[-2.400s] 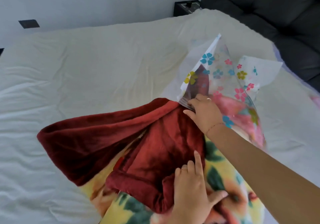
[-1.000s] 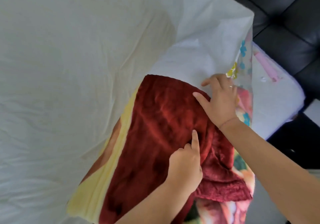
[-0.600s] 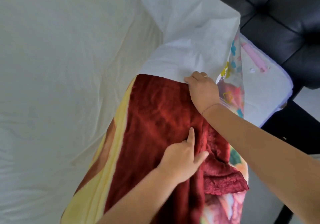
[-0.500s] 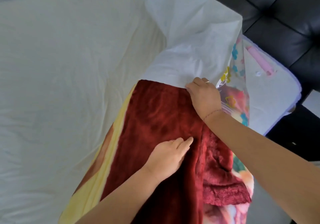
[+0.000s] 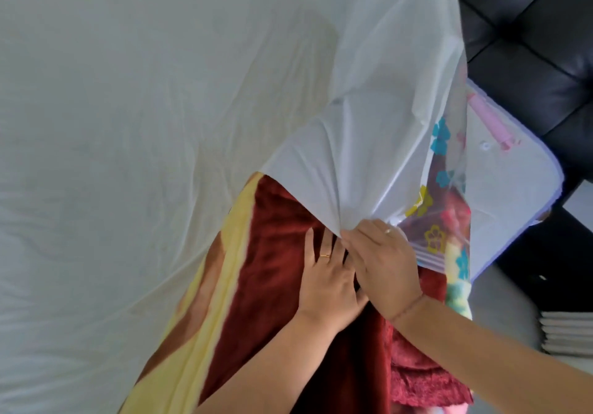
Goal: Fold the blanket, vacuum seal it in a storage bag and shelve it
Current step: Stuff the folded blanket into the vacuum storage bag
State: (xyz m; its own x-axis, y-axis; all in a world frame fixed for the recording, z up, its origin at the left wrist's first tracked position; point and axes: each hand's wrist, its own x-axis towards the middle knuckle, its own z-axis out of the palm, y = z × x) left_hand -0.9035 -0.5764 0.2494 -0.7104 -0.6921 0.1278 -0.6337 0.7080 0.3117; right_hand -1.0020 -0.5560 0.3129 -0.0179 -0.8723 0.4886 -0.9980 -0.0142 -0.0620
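The folded blanket (image 5: 266, 272), dark red with yellow and floral print, lies on the bed with its far end inside the storage bag (image 5: 369, 144). The bag is white on one side and clear with coloured flowers on the other. My right hand (image 5: 382, 269) grips the bag's mouth edge, bunched over the blanket. My left hand (image 5: 327, 282) lies flat on the red blanket just below that edge, fingers straight, partly under my right hand.
A white bedsheet (image 5: 128, 125) covers the bed to the left. A black tufted headboard (image 5: 529, 44) stands at the upper right. A pink hand pump (image 5: 491, 121) lies on the mattress corner. A stack of white folded items (image 5: 568, 333) sits low at right.
My left hand slid up the blanket to the bag's mouth and flattened. My right hand pulled the bag edge further down over the blanket, and the bag rose taller.
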